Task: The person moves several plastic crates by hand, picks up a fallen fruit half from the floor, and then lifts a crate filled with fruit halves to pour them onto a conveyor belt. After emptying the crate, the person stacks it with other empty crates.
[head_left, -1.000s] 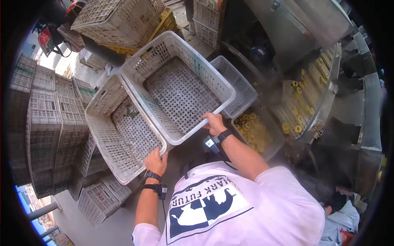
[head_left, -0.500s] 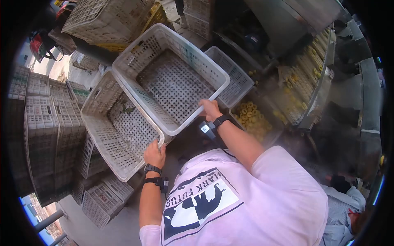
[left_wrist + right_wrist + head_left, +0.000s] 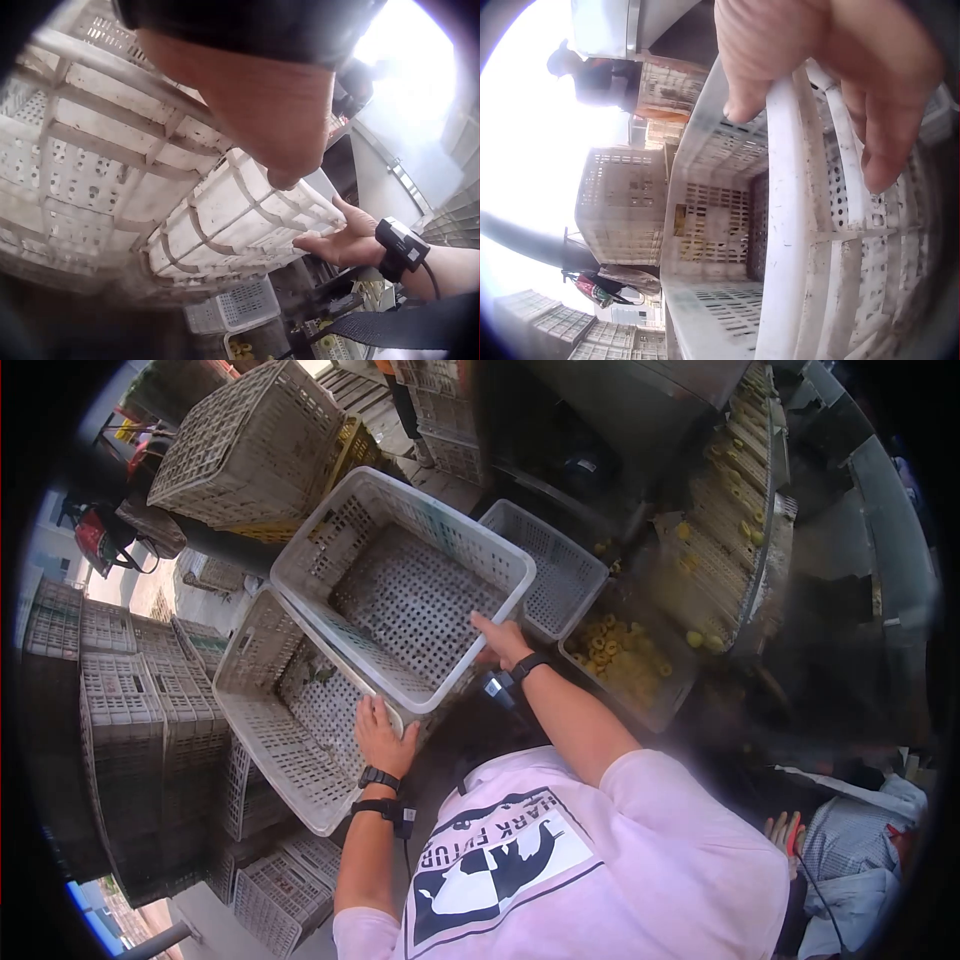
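Two white perforated crates stand side by side in the head view. My left hand [image 3: 383,742] rests over the near rim of the dirtier left crate [image 3: 268,712], fingers fairly straight and thumb spread apart. A few dark leaf-like scraps lie on that crate's floor. My right hand [image 3: 503,642] holds the near right rim of the larger right crate [image 3: 478,547], thumb over the edge. In the right wrist view, the thumb lies inside the rim [image 3: 786,225] and the fingers bend down outside. Most of my left fingers are hidden in the left wrist view.
A smaller grey crate [image 3: 545,565] and a bin of yellow rings [image 3: 625,665] stand to the right. Beyond them slopes a conveyor [image 3: 715,525] carrying yellow rings. Stacked crates [image 3: 150,705] fill the left; more crates [image 3: 245,445] rise behind. Another person's hand [image 3: 785,830] shows lower right.
My right hand has shifted from fingers over the rim to thumb over it. My left fingers have straightened and the thumb has spread away. The head view has shifted slightly.
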Available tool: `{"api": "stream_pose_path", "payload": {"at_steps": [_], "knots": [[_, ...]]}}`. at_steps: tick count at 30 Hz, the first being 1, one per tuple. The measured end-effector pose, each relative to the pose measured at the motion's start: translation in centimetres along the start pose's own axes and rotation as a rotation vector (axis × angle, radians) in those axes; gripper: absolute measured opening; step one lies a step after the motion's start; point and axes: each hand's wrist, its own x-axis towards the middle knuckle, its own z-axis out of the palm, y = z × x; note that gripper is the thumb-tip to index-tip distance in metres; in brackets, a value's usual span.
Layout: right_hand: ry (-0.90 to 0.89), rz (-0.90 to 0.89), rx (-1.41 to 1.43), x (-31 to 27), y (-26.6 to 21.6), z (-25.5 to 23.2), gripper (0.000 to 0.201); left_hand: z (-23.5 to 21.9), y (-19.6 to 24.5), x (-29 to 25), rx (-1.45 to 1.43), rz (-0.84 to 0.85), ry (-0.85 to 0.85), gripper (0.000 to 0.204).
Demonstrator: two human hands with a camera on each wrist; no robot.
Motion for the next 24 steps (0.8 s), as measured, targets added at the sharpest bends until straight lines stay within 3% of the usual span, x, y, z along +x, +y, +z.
{"api": "stream_pose_path", "payload": {"at_steps": [2, 3, 5, 6, 8, 13, 24], "knots": [[-0.058, -0.014, 0.097, 0.3, 0.7, 0.0, 0.053, 0.1, 0.9, 1.4, 0.08, 0.167, -0.076, 0.069], [-0.026, -0.032, 0.118, -0.5, 0.4, 0.2, 0.053, 0.1, 1.0, 1.8, 0.088, 0.183, -0.049, 0.069], [0.037, -0.114, 0.099, -1.5, 0.7, 0.4, 0.049, 0.2, 1.0, 2.1, 0.056, 0.337, -0.186, 0.065], [0.071, -0.178, 0.06, -1.6, 1.2, 0.4, 0.044, 0.3, 0.9, 2.1, 0.057, 0.354, -0.168, 0.065], [0.142, -0.138, 0.062, -2.5, 1.5, 0.9, 0.045, 0.5, 0.6, 2.2, 0.01, 0.362, -0.201, 0.057], [0.071, -0.033, 0.105, -1.4, 3.0, 2.1, 0.049, 1.3, 0.2, 1.7, -0.021, 0.392, -0.117, 0.034], [0.123, -0.066, 0.097, -2.6, 4.2, 2.6, 0.05, 1.2, -0.4, 1.7, -0.079, 0.497, -0.131, 0.032]]}}
